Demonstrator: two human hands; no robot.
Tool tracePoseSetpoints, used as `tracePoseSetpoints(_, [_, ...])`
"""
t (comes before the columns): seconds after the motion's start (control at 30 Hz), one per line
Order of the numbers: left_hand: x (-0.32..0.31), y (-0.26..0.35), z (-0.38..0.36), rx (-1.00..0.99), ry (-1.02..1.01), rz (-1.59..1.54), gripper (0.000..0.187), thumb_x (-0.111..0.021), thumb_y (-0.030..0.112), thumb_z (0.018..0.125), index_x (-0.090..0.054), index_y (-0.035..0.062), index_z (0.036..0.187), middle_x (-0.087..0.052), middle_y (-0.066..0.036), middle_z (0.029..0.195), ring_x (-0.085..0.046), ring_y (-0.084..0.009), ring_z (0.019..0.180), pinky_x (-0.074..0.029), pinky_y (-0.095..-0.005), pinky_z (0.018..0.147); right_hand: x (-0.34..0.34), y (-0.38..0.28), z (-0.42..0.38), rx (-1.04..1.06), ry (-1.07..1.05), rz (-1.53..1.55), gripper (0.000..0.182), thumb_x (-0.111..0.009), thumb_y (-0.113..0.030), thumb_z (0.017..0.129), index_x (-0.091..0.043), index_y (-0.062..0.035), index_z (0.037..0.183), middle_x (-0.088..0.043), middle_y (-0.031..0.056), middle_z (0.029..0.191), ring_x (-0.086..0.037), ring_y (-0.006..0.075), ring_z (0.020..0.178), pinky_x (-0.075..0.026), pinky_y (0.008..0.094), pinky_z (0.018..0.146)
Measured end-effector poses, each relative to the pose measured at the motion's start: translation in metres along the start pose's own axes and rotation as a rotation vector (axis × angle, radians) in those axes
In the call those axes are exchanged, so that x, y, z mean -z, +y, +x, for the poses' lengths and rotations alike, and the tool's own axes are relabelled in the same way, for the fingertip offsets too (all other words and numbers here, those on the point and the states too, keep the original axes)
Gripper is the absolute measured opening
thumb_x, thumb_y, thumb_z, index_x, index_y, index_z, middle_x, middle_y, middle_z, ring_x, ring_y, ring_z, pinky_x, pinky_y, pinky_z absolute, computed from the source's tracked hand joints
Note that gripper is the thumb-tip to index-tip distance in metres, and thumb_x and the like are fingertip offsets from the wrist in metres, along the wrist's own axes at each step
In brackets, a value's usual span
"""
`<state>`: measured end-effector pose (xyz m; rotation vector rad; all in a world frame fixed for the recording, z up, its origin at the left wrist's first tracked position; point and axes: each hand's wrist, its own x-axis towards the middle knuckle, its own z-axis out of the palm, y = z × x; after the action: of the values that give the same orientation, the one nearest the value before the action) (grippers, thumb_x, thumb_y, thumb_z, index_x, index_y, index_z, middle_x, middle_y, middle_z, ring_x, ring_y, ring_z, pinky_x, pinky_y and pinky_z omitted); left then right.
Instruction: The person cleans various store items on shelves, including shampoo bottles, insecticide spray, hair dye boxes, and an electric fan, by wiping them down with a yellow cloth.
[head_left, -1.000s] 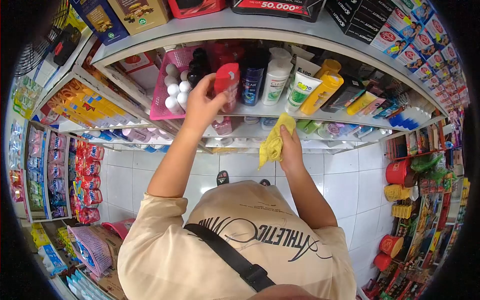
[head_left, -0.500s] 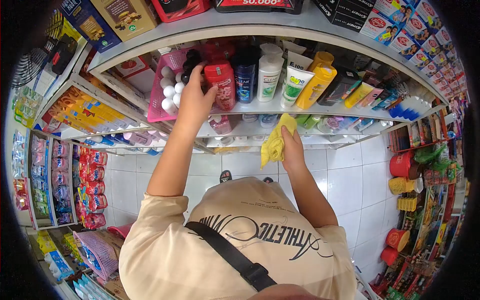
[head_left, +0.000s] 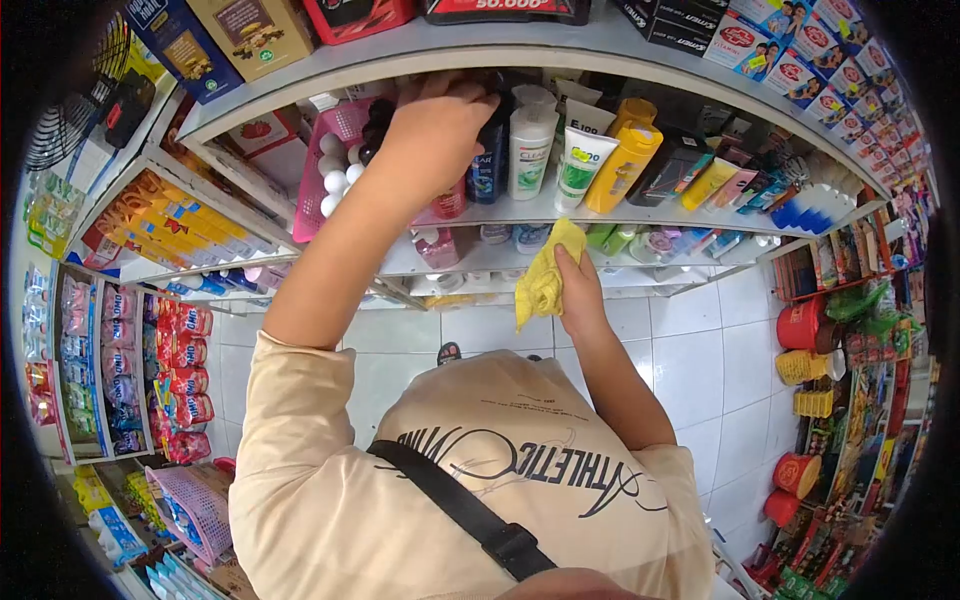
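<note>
My left hand (head_left: pixel 437 130) reaches into the upper shelf, over a red bottle (head_left: pixel 450 203). Its fingers bend over the bottle tops with the tips out of sight, so I cannot tell what they hold. Just right of it stands a dark blue Clear shampoo bottle (head_left: pixel 487 175), partly covered by the fingers. A white Clear bottle (head_left: pixel 531 155) comes after that. To the left, a pink basket (head_left: pixel 308 195) holds several white-capped roll-ons (head_left: pixel 335 181) and dark ones. In front of the shelf, my right hand (head_left: pixel 583 292) is closed on a crumpled yellow cloth (head_left: pixel 543 282).
Further right on the shelf are a white-and-green tube (head_left: pixel 582 165), a yellow bottle (head_left: pixel 624 168) and dark boxes (head_left: pixel 672 170). A lower shelf carries a pink bottle (head_left: pixel 436 247) and more containers. Boxes line the top shelf edge (head_left: pixel 400 68). White floor tiles (head_left: pixel 690 360) lie below.
My left hand has moved right and deeper into the shelf, from beside the roll-ons to over the red bottle, covering its top. My right hand keeps the cloth, nearly unmoved.
</note>
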<state>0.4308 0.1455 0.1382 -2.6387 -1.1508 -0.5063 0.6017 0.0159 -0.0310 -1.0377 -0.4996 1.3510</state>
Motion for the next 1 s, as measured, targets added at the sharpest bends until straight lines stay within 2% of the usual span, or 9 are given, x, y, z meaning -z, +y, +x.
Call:
tracePoseSetpoints(0.07, [-0.013, -0.002, 0.005, -0.034, 0.019, 0.102, 0.049, -0.067, 0.016, 0.067, -0.054, 0.0112, 0.114, -0.054, -0.009, 0.114, -0.043, -0.0300, 0.114, -0.033, -0.0393, 0.097, 0.002, 0.001, -0.002, 0.006, 0.014, -0.017, 0.030, -0.051, -0.019, 0.089, -0.046, -0.0015, 0.113, -0.054, 0.0047, 0.097, -0.054, 0.0127, 0.086, -0.045, 0.0256, 0.075])
tracePoseSetpoints(0.1, [-0.008, 0.002, 0.006, 0.013, -0.064, 0.140, 0.048, -0.067, 0.016, 0.067, -0.055, 0.0110, 0.113, -0.053, -0.009, 0.116, -0.043, -0.0292, 0.114, -0.033, -0.0374, 0.098, 0.004, 0.002, -0.002, 0.008, 0.024, -0.023, 0.030, -0.051, -0.019, 0.089, -0.046, -0.0013, 0.113, -0.054, 0.0047, 0.097, -0.054, 0.0127, 0.086, -0.044, 0.0256, 0.075])
tracePoseSetpoints(0.3, [-0.021, -0.006, 0.010, -0.040, -0.050, 0.147, 0.046, -0.067, 0.020, 0.067, -0.057, 0.0080, 0.110, -0.055, -0.011, 0.110, -0.045, -0.0287, 0.109, -0.035, -0.0397, 0.093, 0.010, -0.004, -0.007, 0.014, 0.042, 0.004, 0.032, -0.052, -0.020, 0.088, -0.046, -0.0016, 0.114, -0.054, 0.0047, 0.098, -0.054, 0.0130, 0.087, -0.044, 0.0262, 0.076])
tracePoseSetpoints(0.7, [-0.015, 0.009, 0.011, 0.052, -0.051, 0.116, 0.043, -0.068, 0.023, 0.069, -0.056, 0.0051, 0.106, -0.055, -0.017, 0.106, -0.048, -0.0338, 0.105, -0.039, -0.0407, 0.089, 0.016, 0.002, -0.010, 0.015, 0.046, -0.032, 0.036, -0.053, -0.021, 0.088, -0.045, -0.0017, 0.117, -0.054, 0.0050, 0.101, -0.054, 0.0137, 0.090, -0.044, 0.0265, 0.078])
tracePoseSetpoints(1.0, [-0.019, 0.002, 0.008, 0.039, -0.011, 0.021, 0.042, -0.067, 0.022, 0.070, -0.056, 0.0046, 0.106, -0.055, -0.017, 0.105, -0.047, -0.0337, 0.105, -0.038, -0.0409, 0.089, 0.016, 0.001, -0.015, 0.014, 0.035, -0.002, 0.034, -0.052, -0.020, 0.088, -0.046, -0.0017, 0.116, -0.054, 0.0046, 0.100, -0.054, 0.0133, 0.089, -0.044, 0.0264, 0.077])
